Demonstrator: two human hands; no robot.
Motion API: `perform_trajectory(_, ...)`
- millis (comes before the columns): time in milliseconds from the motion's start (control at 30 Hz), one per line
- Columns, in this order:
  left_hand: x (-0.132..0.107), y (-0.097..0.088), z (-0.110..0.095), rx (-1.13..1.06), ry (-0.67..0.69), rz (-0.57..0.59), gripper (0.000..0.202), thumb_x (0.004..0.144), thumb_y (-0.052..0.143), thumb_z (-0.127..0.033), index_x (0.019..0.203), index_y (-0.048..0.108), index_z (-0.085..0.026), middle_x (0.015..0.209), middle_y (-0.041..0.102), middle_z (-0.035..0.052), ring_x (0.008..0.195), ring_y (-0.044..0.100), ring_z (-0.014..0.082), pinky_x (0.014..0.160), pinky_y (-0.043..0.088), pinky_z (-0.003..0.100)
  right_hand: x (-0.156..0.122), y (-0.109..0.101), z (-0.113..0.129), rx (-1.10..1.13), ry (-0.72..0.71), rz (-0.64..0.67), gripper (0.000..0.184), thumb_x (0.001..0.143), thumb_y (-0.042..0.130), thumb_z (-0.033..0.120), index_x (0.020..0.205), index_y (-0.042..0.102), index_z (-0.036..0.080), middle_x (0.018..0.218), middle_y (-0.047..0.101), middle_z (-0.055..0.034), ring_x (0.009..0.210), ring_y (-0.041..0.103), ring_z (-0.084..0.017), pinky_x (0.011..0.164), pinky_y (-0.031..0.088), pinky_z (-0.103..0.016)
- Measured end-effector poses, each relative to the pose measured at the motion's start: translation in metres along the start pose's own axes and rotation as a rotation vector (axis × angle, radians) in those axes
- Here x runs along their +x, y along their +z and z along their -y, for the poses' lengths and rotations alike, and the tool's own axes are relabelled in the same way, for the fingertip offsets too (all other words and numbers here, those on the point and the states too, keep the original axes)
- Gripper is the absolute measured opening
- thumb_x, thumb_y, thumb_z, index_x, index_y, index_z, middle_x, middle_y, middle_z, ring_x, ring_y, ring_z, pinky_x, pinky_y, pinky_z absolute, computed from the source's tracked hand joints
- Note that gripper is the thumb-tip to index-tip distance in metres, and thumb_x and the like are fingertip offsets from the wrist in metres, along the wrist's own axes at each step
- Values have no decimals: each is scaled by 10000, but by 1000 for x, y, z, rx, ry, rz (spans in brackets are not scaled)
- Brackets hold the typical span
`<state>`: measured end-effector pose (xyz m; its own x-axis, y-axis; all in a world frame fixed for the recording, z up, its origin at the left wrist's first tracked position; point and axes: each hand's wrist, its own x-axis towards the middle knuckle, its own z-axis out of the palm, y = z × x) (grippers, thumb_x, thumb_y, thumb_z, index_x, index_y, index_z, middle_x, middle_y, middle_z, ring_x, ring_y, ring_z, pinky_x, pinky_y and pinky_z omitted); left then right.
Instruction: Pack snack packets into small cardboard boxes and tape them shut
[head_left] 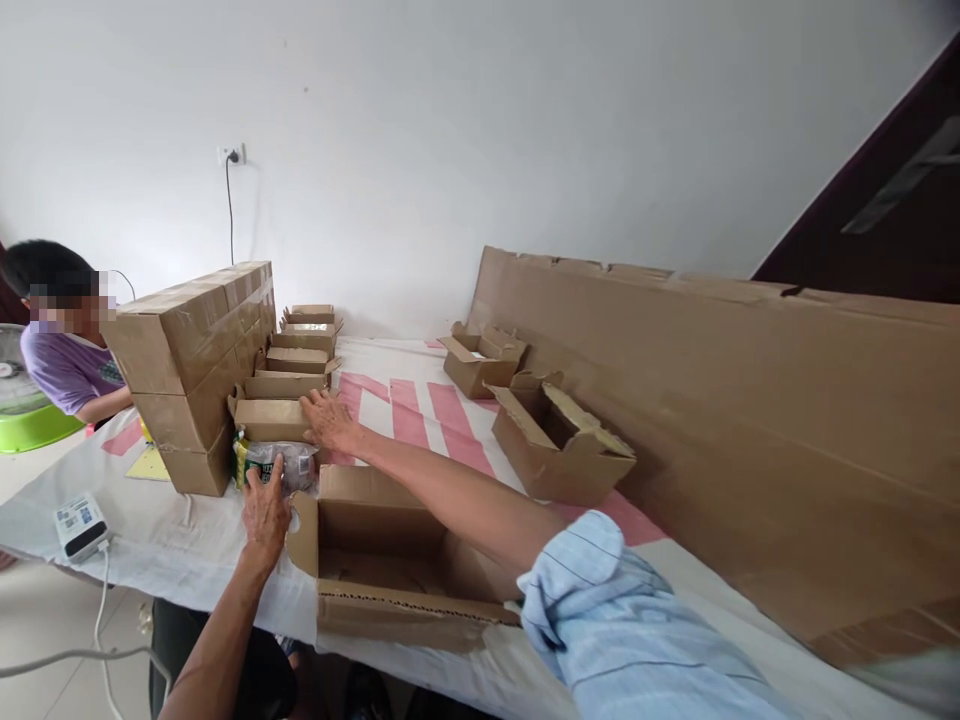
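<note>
My left hand (265,508) reaches to a clear plastic packet with a green and yellow label (274,466), its fingers stretched out and touching the near side. The packet lies beside a small open cardboard box (271,420) in a row of similar boxes. On the right end of that box rests my right hand (330,420), its fingers spread. Below my right forearm stands a larger open cardboard box (382,560) at the near table edge; its visible inside holds nothing, and part of it is hidden by the forearm.
Taped cartons (206,370) are stacked left of the row. Two open boxes, one nearer (562,470) and one farther (480,375), stand by a long cardboard panel (712,430). A white device (80,525) with a cable sits at left. Behind the stack is another person (71,365).
</note>
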<state>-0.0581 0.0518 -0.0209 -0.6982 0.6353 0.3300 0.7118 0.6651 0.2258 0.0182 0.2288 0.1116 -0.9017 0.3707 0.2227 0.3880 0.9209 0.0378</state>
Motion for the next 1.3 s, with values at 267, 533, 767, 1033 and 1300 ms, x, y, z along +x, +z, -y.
perform_trajectory(267, 44, 4, -8, 62, 26, 11, 798, 935, 761, -253, 1670, 472, -362, 1312, 556, 154, 1155, 659, 354, 923, 612, 449, 20, 15, -29, -55, -146, -7, 316, 978, 676, 232, 1278, 715, 141, 1425, 622, -205, 1292, 565, -326, 1045, 507, -435)
perform_trajectory(533, 71, 13, -15, 63, 35, 10, 777, 942, 745, -272, 1669, 483, -351, 1309, 560, 165, 1180, 653, 375, 906, 613, 448, 39, 24, -61, -85, -207, -14, 313, 1006, 630, 222, 1297, 723, 155, 1382, 643, -182, 1259, 579, -312, 1016, 484, -400)
perform_trajectory(767, 80, 12, -15, 77, 43, 37, 750, 964, 740, -292, 1667, 487, -354, 1338, 553, 171, 1205, 651, 375, 868, 614, 421, 47, 28, -68, -83, -218, -18, 327, 1022, 566, 184, 1316, 705, 160, 1376, 641, -178, 1245, 579, -303, 1031, 467, -406)
perform_trajectory(1033, 81, 7, -33, 71, 46, 86, 776, 965, 755, -318, 1681, 460, -371, 1385, 539, 173, 1222, 657, 376, 908, 599, 438, 42, 19, -75, -63, -176, 5, 395, 962, 644, 165, 1355, 686, 137, 1425, 621, -199, 1267, 594, -313, 1057, 472, -412)
perform_trajectory(1300, 70, -3, -34, 63, 29, 154, 794, 979, 724, -276, 1705, 413, -353, 1428, 516, 182, 1300, 615, 377, 1050, 555, 484, -26, -28, -103, 37, -90, -71, 410, 1006, 674, 224, 1411, 644, 171, 1484, 601, -185, 1345, 592, -321, 1110, 508, -462)
